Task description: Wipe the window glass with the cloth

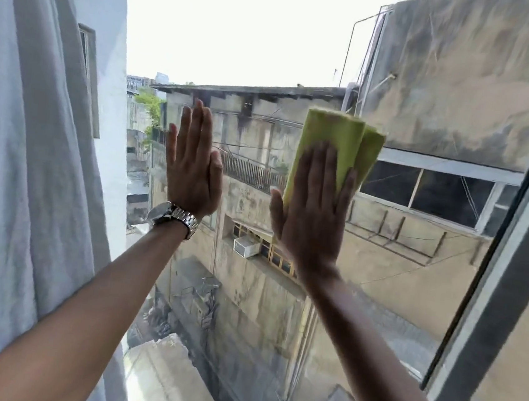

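The window glass [272, 54] fills the middle of the view, with old buildings behind it. My right hand [314, 209] lies flat against the pane, fingers spread, pressing a folded green cloth [337, 142] onto it. The cloth sticks out above my fingertips and to their right. My left hand [193, 166] rests flat on the glass to the left of the cloth, fingers together and pointing up, with nothing in it. A metal watch [173, 218] sits on that wrist.
A pale curtain [22, 158] hangs along the left side, close to my left forearm. A grey window frame [511, 259] runs slanted down the right side, with another pane beyond it.
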Demonstrator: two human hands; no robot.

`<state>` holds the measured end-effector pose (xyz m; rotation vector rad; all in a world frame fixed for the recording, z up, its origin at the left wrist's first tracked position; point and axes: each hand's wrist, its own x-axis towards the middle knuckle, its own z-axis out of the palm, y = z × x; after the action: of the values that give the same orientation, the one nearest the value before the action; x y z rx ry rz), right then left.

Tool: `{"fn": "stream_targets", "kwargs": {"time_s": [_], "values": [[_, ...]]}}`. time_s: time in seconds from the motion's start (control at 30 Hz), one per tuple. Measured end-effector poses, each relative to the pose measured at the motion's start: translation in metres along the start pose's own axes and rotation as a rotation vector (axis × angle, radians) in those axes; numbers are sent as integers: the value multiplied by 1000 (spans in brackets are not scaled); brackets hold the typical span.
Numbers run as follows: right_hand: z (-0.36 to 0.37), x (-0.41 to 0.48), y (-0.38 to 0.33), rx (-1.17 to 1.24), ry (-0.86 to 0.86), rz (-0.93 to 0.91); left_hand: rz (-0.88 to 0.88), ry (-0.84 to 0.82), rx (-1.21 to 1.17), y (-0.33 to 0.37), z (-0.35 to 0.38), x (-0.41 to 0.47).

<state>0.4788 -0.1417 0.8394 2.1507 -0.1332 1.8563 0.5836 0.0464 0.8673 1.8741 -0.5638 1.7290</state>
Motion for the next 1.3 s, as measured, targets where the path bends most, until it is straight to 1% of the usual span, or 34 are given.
{"fn": "stream_targets", "kwargs": {"time_s": [0.07,0.13,0.2,0.3,0.37,0.53,0.6,0.67,0.77,0.83,0.87,0.93,1.0,1.1,1.17,1.2,1.3], "values": [[-6,-61,35,-26,-55,-11,13,3,-2,0,0,0],[-15,-90,70,-28,-58,-5,24,1,-1,4,-3,0],[-20,-81,98,-32,-56,44,19,-6,-9,6,-5,0],[-23,-14,117,-43,-3,229,15,-5,-21,9,-7,0],[-25,47,112,-44,57,306,14,-4,-22,12,-9,-1],[-24,170,55,-1,148,352,11,-8,-16,12,-7,-3],[-20,194,28,23,170,362,28,7,-21,8,-4,-3],[-13,205,8,47,195,306,38,34,-25,3,2,-4],[-5,203,-1,49,244,230,54,66,-44,-2,8,-4],[-4,184,-9,66,232,163,42,57,-45,-3,9,-3],[-3,165,-16,82,202,102,36,52,-41,-3,7,-4],[0,106,-33,100,100,-31,37,35,-38,0,4,-5],[2,35,-43,65,14,-152,33,13,-42,3,-1,-3],[6,-50,-32,33,-46,-266,16,-5,-48,5,-5,-3],[3,-86,1,62,-56,-260,17,-13,-55,7,-8,-2],[1,-99,24,73,-60,-217,20,-18,-63,7,-8,-2],[-6,-111,98,51,-45,-1,26,-13,-78,6,-6,-2]]}}
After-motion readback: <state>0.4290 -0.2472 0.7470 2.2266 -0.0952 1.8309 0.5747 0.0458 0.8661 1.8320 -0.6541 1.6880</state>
